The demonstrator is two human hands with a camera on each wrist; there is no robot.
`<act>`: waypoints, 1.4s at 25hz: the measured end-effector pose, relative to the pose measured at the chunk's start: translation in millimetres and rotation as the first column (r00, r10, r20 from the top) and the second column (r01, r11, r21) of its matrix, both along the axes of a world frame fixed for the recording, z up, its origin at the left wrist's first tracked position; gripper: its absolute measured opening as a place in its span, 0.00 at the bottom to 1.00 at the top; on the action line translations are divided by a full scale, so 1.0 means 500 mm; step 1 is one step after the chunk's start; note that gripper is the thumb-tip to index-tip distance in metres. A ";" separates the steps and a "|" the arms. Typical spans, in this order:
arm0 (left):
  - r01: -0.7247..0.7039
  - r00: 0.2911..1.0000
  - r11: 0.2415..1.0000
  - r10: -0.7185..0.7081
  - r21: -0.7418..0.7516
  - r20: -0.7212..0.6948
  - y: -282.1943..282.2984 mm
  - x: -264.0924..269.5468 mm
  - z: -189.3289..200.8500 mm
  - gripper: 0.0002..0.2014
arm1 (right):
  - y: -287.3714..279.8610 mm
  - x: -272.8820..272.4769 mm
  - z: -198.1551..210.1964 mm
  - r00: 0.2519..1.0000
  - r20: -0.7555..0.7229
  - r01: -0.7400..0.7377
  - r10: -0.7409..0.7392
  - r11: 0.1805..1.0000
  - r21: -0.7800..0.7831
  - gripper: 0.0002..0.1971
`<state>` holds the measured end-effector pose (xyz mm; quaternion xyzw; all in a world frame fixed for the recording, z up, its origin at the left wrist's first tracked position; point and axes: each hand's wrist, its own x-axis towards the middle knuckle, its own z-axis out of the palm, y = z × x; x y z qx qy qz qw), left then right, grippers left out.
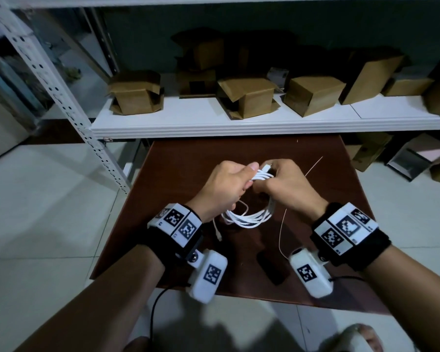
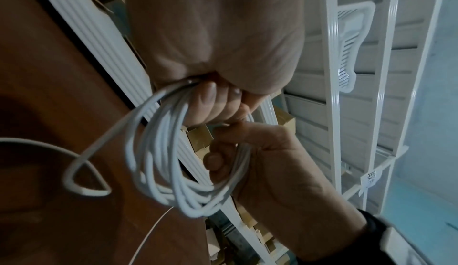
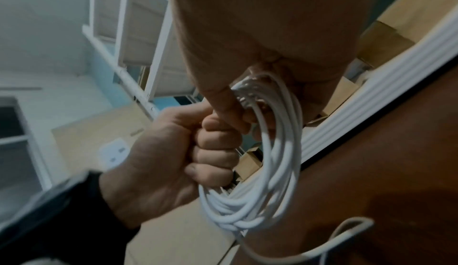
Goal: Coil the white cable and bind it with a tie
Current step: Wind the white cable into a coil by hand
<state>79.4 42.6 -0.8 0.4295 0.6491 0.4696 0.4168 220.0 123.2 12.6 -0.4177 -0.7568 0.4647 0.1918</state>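
Above the brown table point(image 1: 163, 174) both hands hold a white cable point(image 1: 249, 218) wound into a coil of several loops. My left hand point(image 1: 229, 184) grips the top of the coil from the left, fingers curled round the strands point(image 2: 161, 161). My right hand point(image 1: 287, 185) grips the same bundle from the right, next to a white plug end point(image 1: 266, 168). The coil point(image 3: 277, 171) hangs below both fists. A loose cable end point(image 1: 217, 232) trails onto the table. A thin pale tie wire point(image 1: 281, 229) runs out from under my right hand on both sides.
A white shelf point(image 1: 239, 123) with several cardboard boxes point(image 1: 247, 96) runs right behind the table. Its perforated metal upright point(image 1: 69, 102) stands at the left. More boxes point(image 1: 371, 148) lie on the tiled floor to the right.
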 end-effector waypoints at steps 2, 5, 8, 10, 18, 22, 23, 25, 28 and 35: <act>0.017 0.993 0.999 -0.021 -0.028 -0.116 0.004 -0.003 -0.007 0.26 | 0.003 0.001 -0.008 0.997 0.063 0.038 -0.048 0.988 0.152 0.15; 0.032 0.974 0.999 -0.036 -0.022 -0.223 0.006 -0.011 -0.006 0.26 | 0.006 0.002 -0.012 0.996 0.087 -0.061 0.034 0.938 0.340 0.15; 0.059 0.927 0.998 -0.065 -0.029 -0.369 0.001 -0.015 0.002 0.28 | 0.001 0.000 -0.029 0.958 0.230 -0.251 0.170 0.887 0.388 0.09; 0.053 0.908 0.998 -0.065 -0.039 -0.415 -0.002 -0.016 0.002 0.29 | -0.005 0.002 -0.047 0.945 0.284 -0.263 0.163 0.895 0.360 0.21; -0.036 0.993 0.995 0.047 0.096 -0.109 0.001 -0.024 0.009 0.27 | 0.000 -0.006 -0.025 0.989 0.010 -0.142 0.146 0.935 0.325 0.15; -0.009 0.991 0.987 -0.013 0.160 0.133 -0.008 -0.029 0.019 0.23 | 0.010 -0.009 -0.028 0.987 -0.146 -0.023 0.063 0.965 0.262 0.14; -0.020 0.984 0.982 -0.014 0.190 0.176 -0.009 -0.027 0.018 0.22 | 0.010 -0.011 -0.028 0.976 -0.214 0.009 0.033 0.981 0.193 0.14; -0.081 0.972 0.969 0.025 0.233 0.234 -0.009 -0.017 0.013 0.22 | 0.003 -0.016 -0.022 0.944 -0.328 0.046 -0.039 0.999 0.014 0.13; -0.191 0.962 0.954 0.135 0.230 0.238 -0.001 -0.006 0.011 0.24 | -0.013 -0.019 -0.012 0.944 -0.330 0.006 -0.029 0.997 -0.071 0.16; -0.058 0.993 0.960 0.084 0.273 -0.085 0.001 -0.019 0.001 0.32 | 0.002 -0.006 -0.011 0.992 -0.082 -0.095 0.101 0.992 0.079 0.08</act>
